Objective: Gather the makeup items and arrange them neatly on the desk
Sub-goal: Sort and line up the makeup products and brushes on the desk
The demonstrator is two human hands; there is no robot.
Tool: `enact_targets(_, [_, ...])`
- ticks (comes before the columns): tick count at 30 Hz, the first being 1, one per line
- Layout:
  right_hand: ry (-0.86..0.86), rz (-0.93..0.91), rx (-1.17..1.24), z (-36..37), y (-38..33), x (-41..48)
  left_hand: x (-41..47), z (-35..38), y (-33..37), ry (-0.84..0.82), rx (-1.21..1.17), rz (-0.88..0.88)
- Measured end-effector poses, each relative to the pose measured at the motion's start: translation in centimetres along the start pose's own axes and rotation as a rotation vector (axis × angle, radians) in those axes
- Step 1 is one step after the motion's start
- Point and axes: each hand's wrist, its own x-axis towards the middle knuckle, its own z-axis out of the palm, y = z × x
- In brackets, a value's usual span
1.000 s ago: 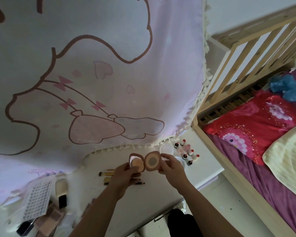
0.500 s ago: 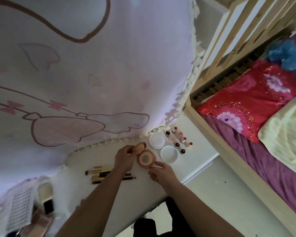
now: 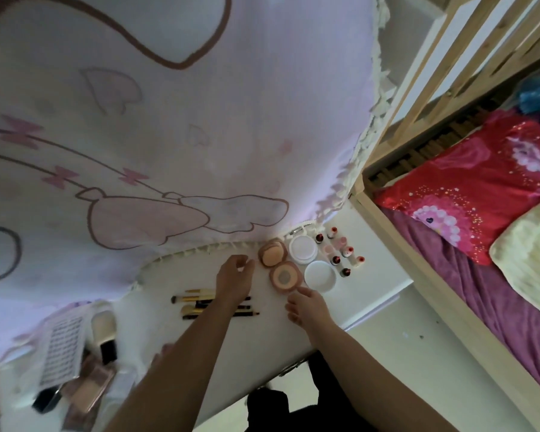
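Observation:
An opened pink powder compact point(image 3: 278, 265) lies flat on the white desk point(image 3: 256, 344), puff half at the back, pan half at the front. My left hand point(image 3: 234, 277) hovers just left of it, fingers loosely curled and holding nothing. My right hand point(image 3: 307, 307) sits just in front of the pan half, fingers relaxed, apart from it. Right of the compact stand two round white jars point(image 3: 303, 249) point(image 3: 320, 275) and several small nail-polish bottles point(image 3: 340, 251). Brushes and pencils point(image 3: 197, 304) lie in a row under my left forearm.
A loose pile of palettes, a dotted sheet and dark tubes point(image 3: 75, 372) lies at the desk's left end. A pink cartoon curtain point(image 3: 169, 120) hangs over the desk's back. A wooden bed frame point(image 3: 418, 260) with a red pillow point(image 3: 480, 182) borders the right.
Both hands held the open compact up in the air, then lowered it onto the desk beside the white jars. They have now let go and drawn slightly back.

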Motion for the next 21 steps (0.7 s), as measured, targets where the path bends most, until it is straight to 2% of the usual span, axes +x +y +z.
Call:
enact_targets(4, [0.056,-0.028,-0.078,1.9,0.1,-1.0,-2.9,-3.6,-3.1,0.09,0.05,0.052])
enact_targets(8, [0.067,-0.038,-0.181,5.0,1.5,-1.7,-5.7,-7.9,-8.0,0.199,0.044,0.013])
enact_targets(13, [-0.085,-0.14,-0.409,10.7,4.0,-3.7,-9.3,-12.3,-15.4,0.35,-0.022,-0.094])
enact_targets(17, [-0.237,-0.21,-0.731,15.0,7.1,-5.0,-12.4,-15.0,-20.6,0.468,-0.077,-0.163])
enact_targets(21, [-0.351,-0.344,-0.985,18.8,9.4,-6.3,-14.5,-16.6,-24.2,0.511,-0.13,-0.238])
